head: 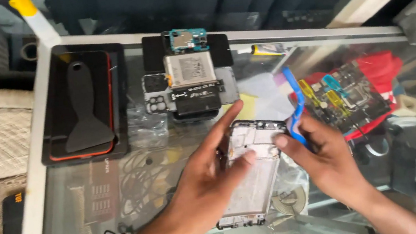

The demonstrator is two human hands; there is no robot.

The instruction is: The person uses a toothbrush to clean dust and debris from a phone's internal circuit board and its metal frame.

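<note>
Head view, centre frame: left hand [204, 181] pinching phone frame [253, 174], long axis running lower-left to upper-right, right hand [323, 157] touching its upper edge, clasping blue pry tool [294, 99].

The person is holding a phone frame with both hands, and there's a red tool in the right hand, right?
Not quite. The tool in the right hand is blue, not red, as the head view shows. Both hands, the left hand too, do hold the phone frame.
</note>
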